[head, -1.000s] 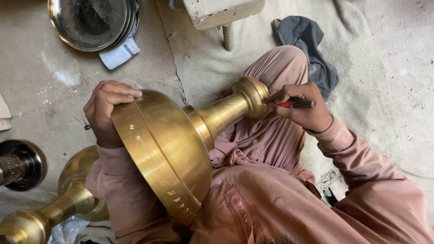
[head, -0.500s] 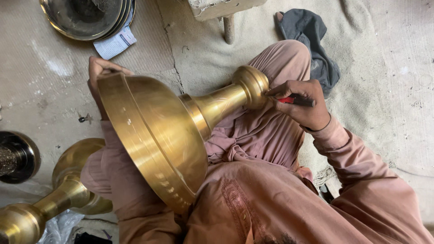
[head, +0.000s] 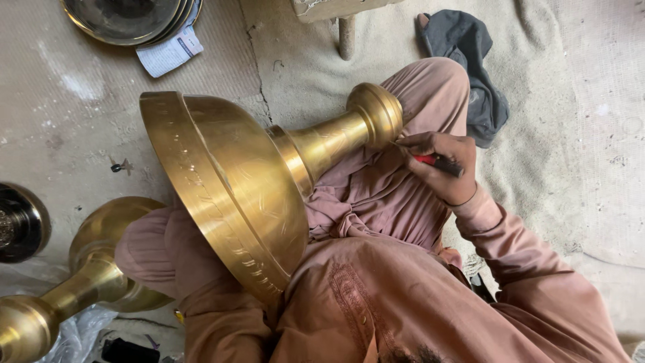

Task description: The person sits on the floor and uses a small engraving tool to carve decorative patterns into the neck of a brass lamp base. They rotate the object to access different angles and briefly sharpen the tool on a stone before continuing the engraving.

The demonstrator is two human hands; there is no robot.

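Head view, looking down on a seated person in a dusty pink garment; a large brass vessel (head: 228, 195) with a wide flared bowl, a tapering neck and a rounded knob lies tilted across the lap, its bowl toward the left knee and its knob (head: 376, 114) against the raised right knee. Bands of fine engraved pattern already run along the bowl's rim and across the neck; the knob and the bowl's broad flank look plain, so the decoration appears, as a judgement, partly done with smooth areas left. The right hand (head: 440, 168) is closed, fingers together, around a red-and-black engraving tool (head: 437, 161), whose thin tip touches the vessel just below the knob. The left hand is out of sight behind the bowl; whether it grips the vessel cannot be told. Around the work, on the floor (head: 67, 121): a second brass vessel (head: 87, 269) lying at lower left; a dark round metal piece (head: 20, 222) at the left edge; stacked metal bowls (head: 127, 20) with a paper slip (head: 168, 54) at the top; a grey cloth (head: 470, 60) at upper right.
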